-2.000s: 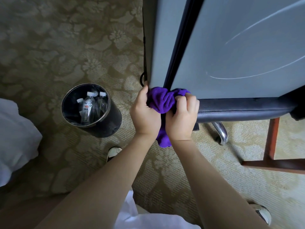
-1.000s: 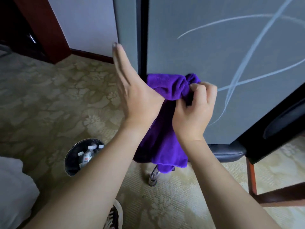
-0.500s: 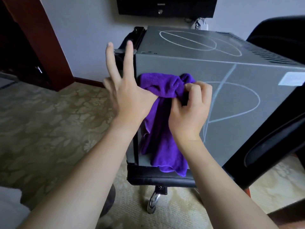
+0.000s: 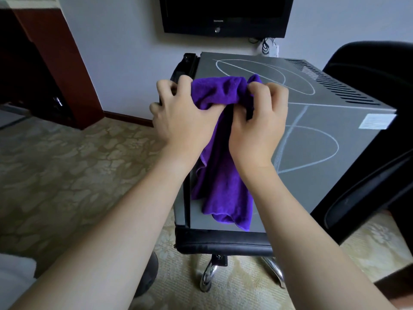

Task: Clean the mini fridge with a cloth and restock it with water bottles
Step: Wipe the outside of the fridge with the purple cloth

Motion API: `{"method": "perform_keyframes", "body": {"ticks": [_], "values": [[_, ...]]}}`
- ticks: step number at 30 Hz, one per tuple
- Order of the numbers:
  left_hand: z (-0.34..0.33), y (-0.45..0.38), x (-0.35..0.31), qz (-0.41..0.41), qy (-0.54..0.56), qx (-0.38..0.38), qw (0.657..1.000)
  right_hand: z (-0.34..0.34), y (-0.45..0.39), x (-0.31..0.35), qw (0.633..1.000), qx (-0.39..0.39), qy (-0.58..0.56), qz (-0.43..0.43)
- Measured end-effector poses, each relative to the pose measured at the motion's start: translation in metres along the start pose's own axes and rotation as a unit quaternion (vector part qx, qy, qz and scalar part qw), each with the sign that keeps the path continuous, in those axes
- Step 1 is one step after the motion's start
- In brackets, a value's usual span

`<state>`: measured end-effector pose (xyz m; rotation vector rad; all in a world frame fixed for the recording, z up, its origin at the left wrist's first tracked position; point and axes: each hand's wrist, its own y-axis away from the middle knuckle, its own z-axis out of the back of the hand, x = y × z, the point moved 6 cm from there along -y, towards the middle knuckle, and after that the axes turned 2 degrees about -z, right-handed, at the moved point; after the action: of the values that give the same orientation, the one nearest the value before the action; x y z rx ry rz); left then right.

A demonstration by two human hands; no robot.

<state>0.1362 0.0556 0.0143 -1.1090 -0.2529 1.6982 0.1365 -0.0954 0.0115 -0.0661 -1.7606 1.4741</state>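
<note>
A grey mini fridge [image 4: 312, 139] with white curved lines on it stands on the seat of a black office chair [image 4: 223, 242]. A purple cloth [image 4: 221, 175] is draped over the fridge's top front corner and hangs down its side. My left hand [image 4: 181, 117] curls over the cloth's left end at the fridge's top edge. My right hand [image 4: 259, 121] grips the bunched cloth at its right end. The fridge door, at the left, looks closed. No water bottles are in view.
The black chair back [image 4: 368, 68] rises at the right. A chrome chair leg with a castor [image 4: 207, 278] stands on the patterned carpet [image 4: 67, 175]. A dark TV [image 4: 223, 14] hangs on the wall behind. A dark round object [image 4: 147, 278] shows behind my left forearm.
My view rose from the floor to the fridge top, and the bin of bottles left the frame. Both hands lifted the cloth up the fridge's side. My left hand went from flat to curled.
</note>
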Motion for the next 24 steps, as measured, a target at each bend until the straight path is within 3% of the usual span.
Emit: {"method": "perform_keyframes", "body": {"ticks": [6, 24], "values": [[-0.011, 0.020, 0.018, 0.028, 0.046, -0.049, 0.997, -0.001, 0.018, -0.006, 0.998, 0.016, 0.058, 0.020], [-0.076, 0.094, 0.088, 0.141, 0.078, -0.007, 0.987, -0.005, 0.104, -0.064, 0.993, 0.045, 0.108, 0.011]]}}
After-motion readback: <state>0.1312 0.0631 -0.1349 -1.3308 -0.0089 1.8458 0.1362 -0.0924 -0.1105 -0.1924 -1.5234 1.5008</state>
